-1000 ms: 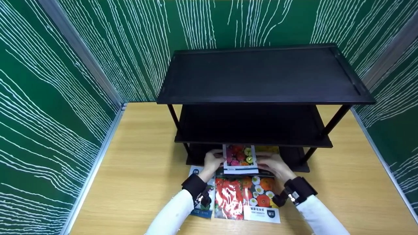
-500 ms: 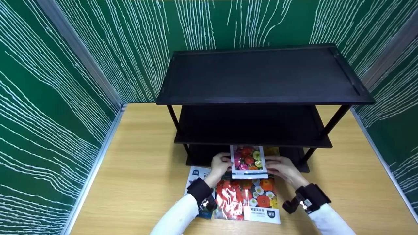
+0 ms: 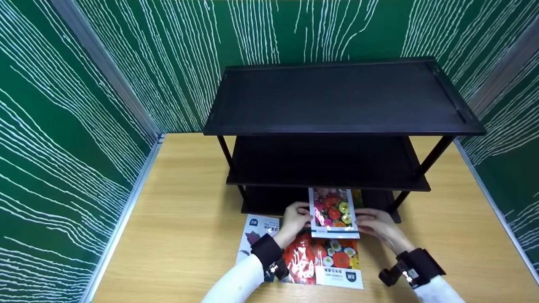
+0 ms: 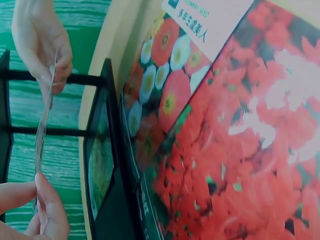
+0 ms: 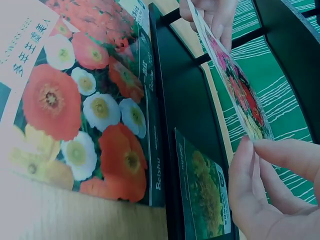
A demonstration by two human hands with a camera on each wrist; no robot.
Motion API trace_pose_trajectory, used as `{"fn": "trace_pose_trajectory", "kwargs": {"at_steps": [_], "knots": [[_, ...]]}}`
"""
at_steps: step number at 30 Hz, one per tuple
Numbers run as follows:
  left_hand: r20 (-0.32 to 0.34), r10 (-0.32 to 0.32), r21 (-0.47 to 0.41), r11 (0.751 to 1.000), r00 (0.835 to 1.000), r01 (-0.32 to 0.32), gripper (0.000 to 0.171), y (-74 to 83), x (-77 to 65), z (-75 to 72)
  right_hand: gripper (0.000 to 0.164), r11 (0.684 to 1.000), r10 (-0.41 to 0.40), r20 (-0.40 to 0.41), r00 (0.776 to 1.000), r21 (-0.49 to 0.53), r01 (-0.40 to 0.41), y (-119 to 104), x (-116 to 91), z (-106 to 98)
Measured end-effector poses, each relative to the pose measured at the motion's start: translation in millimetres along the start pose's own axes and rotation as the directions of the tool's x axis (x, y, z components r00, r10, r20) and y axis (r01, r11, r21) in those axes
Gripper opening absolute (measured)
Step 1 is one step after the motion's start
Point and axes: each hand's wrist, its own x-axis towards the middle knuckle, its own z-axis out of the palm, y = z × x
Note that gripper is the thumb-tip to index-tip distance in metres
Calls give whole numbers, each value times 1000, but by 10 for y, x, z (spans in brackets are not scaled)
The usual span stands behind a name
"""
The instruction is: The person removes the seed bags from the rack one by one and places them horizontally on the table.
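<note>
We see light wooden tabletop [image 3: 185, 235], grain running left to right. Dark green wall panels with thin white wavy lines [image 3: 63, 139] enclose it on left, back and right. Grey metal corner strips [image 3: 105, 71] mark panel joints and run along table's edge. Black three-tier shelf rack with slim black legs [image 3: 337, 97] stands at centre-back. We note even, soft light; faint sheen on top tier.
</note>
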Motion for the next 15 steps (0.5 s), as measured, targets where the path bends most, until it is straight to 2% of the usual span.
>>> {"fn": "trace_pose_trajectory", "kwargs": {"at_steps": [6, 15], "knots": [[25, 22, -20, 1000, 999, -22, 33, 1, -59, 126, 49, 995, -27, 48, 998, 93, 23, 74, -135, -120], [58, 46, 1, 999, 997, -47, 31, -59, -156, 306, 29, 993, -9, 36, 999, 117, 5, 156, -315, -268]]}}
